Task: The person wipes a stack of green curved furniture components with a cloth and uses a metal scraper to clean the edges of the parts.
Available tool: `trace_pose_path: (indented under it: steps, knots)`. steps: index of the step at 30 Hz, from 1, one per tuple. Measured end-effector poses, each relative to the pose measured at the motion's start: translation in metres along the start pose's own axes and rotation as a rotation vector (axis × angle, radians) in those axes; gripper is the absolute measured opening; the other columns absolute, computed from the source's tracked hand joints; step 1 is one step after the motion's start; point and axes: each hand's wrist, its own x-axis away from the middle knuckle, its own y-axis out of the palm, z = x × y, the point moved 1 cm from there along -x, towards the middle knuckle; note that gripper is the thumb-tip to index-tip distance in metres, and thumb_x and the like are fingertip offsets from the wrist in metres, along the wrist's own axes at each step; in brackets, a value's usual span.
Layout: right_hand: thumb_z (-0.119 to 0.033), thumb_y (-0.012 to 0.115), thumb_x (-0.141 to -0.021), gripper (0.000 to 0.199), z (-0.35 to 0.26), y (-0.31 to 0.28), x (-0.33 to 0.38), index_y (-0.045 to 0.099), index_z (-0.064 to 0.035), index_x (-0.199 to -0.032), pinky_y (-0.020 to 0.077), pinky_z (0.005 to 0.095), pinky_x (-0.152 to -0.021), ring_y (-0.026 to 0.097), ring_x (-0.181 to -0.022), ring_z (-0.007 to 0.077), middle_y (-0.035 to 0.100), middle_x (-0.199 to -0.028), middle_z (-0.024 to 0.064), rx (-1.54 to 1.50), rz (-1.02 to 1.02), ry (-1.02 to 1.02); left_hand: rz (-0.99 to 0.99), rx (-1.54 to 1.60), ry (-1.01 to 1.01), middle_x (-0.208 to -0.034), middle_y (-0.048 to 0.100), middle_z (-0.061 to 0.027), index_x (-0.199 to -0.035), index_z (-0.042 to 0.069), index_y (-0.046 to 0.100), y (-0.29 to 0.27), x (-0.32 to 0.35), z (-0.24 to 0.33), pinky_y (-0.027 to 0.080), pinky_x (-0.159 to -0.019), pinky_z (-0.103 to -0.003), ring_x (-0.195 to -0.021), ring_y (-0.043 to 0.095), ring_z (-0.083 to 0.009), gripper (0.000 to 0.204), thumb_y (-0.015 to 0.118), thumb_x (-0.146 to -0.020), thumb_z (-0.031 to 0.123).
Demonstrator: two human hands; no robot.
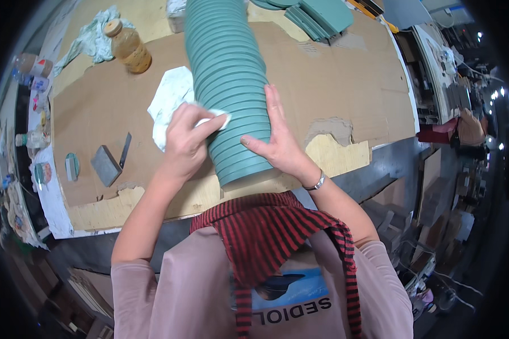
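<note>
Left hand (184,144) clamps cloth (172,101) on green discs (232,96); right hand (274,141) flat (fingers apart) alongside.

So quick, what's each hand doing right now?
Left hand: closed on a white cloth, pressing it against the green stack.
Right hand: open, flat on the stack's side.

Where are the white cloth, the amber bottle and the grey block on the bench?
white cloth (169,101), head view, on its spread-out middle.
amber bottle (131,50), head view, on its body.
grey block (106,165), head view, on its top face.
</note>
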Motion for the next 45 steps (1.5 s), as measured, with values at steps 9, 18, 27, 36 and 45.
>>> trace_pose_path:
  steps: [9,18,27,36,45]
  knots:
    - [-0.037,0.077,-0.082,0.111,-0.004,-0.003,0.000,0.006,0.0040,-0.156,0.0133,0.0431,-0.121,0.004,-0.152,0.0394,0.005,-0.161,0.0319,-0.005,-0.025,0.011,0.239,0.289,-0.328,-0.098,0.064,-0.0089,-0.105,0.004,0.075,0.034,0.108,-0.015,0.050,-0.083,-0.030,-0.095,0.061,-0.0221,0.032,0.058,-0.082,-0.012]
    - [-0.029,0.074,-0.083,0.108,-0.002,-0.007,-0.003,0.002,0.0035,-0.156,0.0111,0.0412,-0.122,0.006,-0.152,0.0353,0.006,-0.162,0.0278,-0.060,-0.069,0.051,0.321,0.220,-0.398,-0.119,0.062,-0.0173,-0.114,-0.004,0.066,0.053,0.094,0.009,0.047,-0.095,-0.035,-0.109,0.061,-0.0307,0.027,0.053,-0.091,-0.009]
    - [-0.028,0.070,-0.087,0.099,-0.013,-0.006,-0.001,0.006,0.0024,-0.157,0.0131,0.0427,-0.122,0.014,-0.151,0.0356,0.013,-0.162,0.0238,-0.198,-0.015,0.105,0.447,0.489,-0.558,-0.116,0.063,-0.0132,-0.122,-0.001,0.065,-0.001,0.018,-0.032,0.048,-0.089,-0.029,-0.105,0.061,-0.0209,0.034,0.058,-0.090,-0.007]
    - [-0.033,0.068,-0.092,0.098,-0.008,-0.016,-0.085,0.003,0.0042,-0.156,0.0257,0.0403,-0.118,0.026,-0.146,0.0329,0.020,-0.157,0.0292,-0.293,0.071,0.292,0.087,0.332,-0.517,-0.122,0.060,-0.0179,-0.122,0.001,0.067,0.060,0.096,-0.090,0.049,-0.095,-0.035,-0.117,0.057,-0.0308,0.044,0.052,-0.084,-0.016]
    - [-0.030,0.068,-0.093,0.098,-0.007,-0.010,-0.094,0.002,0.0088,-0.154,0.0275,0.0379,-0.116,0.029,-0.143,0.0302,0.024,-0.156,0.0267,-0.254,0.020,0.201,0.283,0.245,-0.127,-0.113,0.063,-0.0137,-0.114,0.003,0.071,0.049,0.007,-0.086,0.049,-0.085,-0.033,-0.098,0.058,-0.0264,0.042,0.055,-0.079,-0.013]
